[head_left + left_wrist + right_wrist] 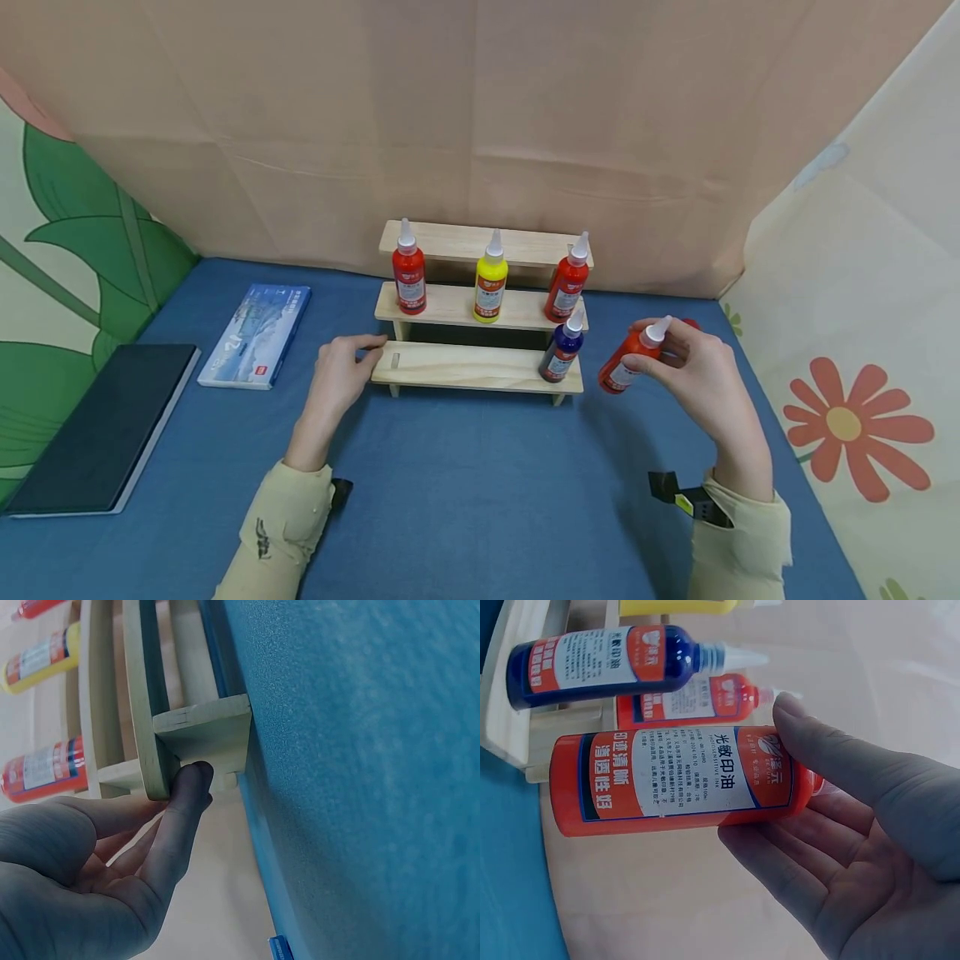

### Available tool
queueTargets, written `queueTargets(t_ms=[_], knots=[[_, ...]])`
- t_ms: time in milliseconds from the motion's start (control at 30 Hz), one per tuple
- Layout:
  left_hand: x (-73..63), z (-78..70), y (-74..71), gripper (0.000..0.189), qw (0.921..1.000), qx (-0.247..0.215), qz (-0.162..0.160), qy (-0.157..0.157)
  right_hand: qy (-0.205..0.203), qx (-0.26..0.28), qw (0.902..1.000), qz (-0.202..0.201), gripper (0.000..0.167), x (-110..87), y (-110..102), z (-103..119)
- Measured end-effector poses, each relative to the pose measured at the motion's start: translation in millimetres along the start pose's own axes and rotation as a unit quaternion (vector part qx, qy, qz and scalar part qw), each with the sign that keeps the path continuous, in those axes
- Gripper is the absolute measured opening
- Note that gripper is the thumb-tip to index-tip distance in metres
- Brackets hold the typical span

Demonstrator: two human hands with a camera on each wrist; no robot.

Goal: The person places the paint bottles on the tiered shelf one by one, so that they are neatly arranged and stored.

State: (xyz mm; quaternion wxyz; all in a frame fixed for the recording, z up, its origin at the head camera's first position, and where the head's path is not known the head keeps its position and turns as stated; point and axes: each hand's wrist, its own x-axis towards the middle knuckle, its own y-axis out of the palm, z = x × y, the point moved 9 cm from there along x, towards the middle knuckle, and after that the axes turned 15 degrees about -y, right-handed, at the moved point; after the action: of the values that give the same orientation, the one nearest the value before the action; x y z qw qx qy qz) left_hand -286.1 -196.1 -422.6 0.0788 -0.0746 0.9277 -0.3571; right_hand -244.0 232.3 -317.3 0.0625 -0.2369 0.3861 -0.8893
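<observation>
My right hand [701,375] grips a red ink bottle [621,367] near its white nozzle, in the air right of a three-tier wooden rack [450,364]. In the right wrist view this ink bottle's label [694,772] faces the camera, with thumb and fingers at its upper end. My left hand [341,375] pinches the left end of the rack's lowest board, as the left wrist view shows between thumb and fingers [184,817]. A dark blue ink bottle [560,354] stands at that board's right end. On the middle board stand a red bottle [409,279], a yellow bottle [491,287] and another red bottle [566,290].
Left of the rack lie a light-blue box [255,336] and a dark notebook [105,425] on the blue tablecloth [480,483]. Behind the right hand a small red thing [692,323] shows, mostly hidden. A brown sheet [480,108] hangs behind the table; a flower-patterned wall [862,292] borders the right.
</observation>
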Motion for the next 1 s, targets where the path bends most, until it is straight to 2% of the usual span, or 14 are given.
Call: queueTargets(t_ms=[633, 1000], knots=[[0.5, 1.9, -0.6, 0.027, 1.0, -0.002, -0.007, 0.004, -0.035, 0.019, 0.9992, -0.002, 0.043, 0.9, -1.3, 28.1], [0.8, 3.6, 1.3, 0.028, 1.0, -0.002, 0.001, -0.007, -0.046, 0.014, 0.9988, -0.006, 0.042, 1.7, -0.1, 42.2]])
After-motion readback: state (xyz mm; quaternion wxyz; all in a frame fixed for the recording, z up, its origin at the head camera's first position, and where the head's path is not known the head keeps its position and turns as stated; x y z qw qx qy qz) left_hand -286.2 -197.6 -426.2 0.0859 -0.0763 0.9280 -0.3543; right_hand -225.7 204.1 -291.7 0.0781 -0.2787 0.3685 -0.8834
